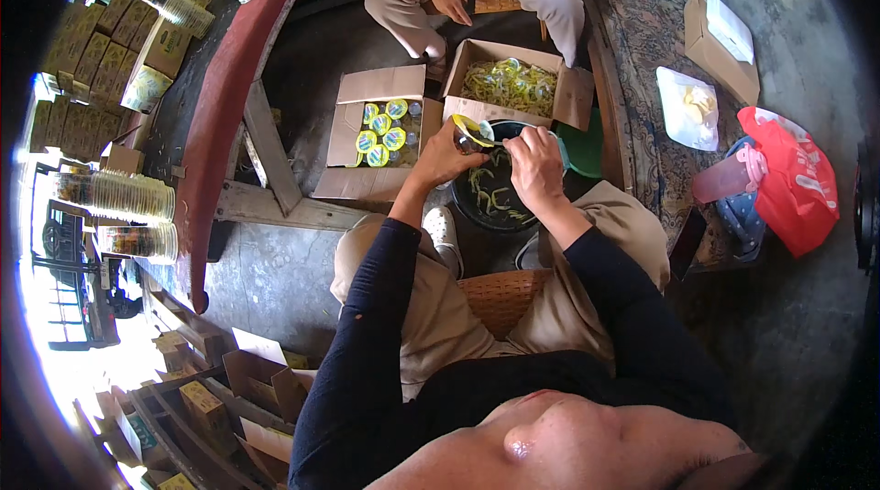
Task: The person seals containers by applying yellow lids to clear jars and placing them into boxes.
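My left hand (443,156) grips a small clear plastic cup (473,135) with dark contents and a yellow-edged lid, tilted towards the right. At its rim, the fingers of my right hand (535,163) pinch a thin pale strip (500,142), whose far end is hard to make out. Both hands are above a black bucket (459,205) between my knees, with yellow-green plastic strips (491,191) inside. Beyond my left hand, an open cardboard box (381,83) holds several lidded cups (378,123). A second box (474,53) is heaped with similar strips and some cups.
A seated person (447,2) faces me behind the boxes. Left stands a red-edged table (230,64) with stacked plastic cups (130,194) and cartons (103,64). On the right, a patterned bench (639,29) bears a pink bottle (729,174), a red bag (797,180) and a phone (687,242).
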`<state>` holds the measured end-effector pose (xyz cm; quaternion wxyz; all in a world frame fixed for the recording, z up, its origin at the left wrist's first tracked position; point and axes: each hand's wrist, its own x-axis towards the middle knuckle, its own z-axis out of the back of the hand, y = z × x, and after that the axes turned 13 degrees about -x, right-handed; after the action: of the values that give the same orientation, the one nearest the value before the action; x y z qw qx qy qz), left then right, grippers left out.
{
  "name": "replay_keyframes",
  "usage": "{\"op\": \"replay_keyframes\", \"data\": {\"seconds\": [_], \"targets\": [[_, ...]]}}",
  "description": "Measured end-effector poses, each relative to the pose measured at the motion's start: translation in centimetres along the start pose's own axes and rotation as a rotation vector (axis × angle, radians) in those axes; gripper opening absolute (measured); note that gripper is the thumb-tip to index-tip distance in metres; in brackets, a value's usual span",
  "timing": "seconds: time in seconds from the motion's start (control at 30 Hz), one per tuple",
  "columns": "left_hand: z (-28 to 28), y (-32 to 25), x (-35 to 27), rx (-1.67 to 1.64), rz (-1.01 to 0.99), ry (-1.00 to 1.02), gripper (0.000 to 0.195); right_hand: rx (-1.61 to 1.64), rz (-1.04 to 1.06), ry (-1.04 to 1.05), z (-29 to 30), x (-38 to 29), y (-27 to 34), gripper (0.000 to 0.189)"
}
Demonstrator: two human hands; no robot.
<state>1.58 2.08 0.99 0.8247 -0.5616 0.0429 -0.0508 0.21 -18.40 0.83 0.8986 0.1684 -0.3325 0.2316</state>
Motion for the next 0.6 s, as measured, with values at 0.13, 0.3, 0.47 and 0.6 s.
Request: {"op": "replay_keyframes", "data": {"seconds": [0.13, 0.3, 0.47, 0.6], "targets": [[0.1, 1.5, 0.3, -0.118, 0.16, 0.109, 0.064, 0.003, 0.006, 0.032, 0.1, 0.0, 0.5, 0.011], [-0.1, 1.1, 0.3, -0.015, 0.042, 0.034, 0.055, 0.021, -0.023, 0.047, -0.3, -0.2, 0.4, 0.015], [0.5, -0.1, 0.0, -0.334, 0.208, 0.115, 0.051, 0.001, -0.023, 0.003, 0.7, 0.1, 0.1, 0.008], [0.7, 0.1, -0.2, -0.484, 0.251, 0.163, 0.052, 0.003, -0.056, 0.031, 0.0, -0.1, 0.1, 0.013]]}}
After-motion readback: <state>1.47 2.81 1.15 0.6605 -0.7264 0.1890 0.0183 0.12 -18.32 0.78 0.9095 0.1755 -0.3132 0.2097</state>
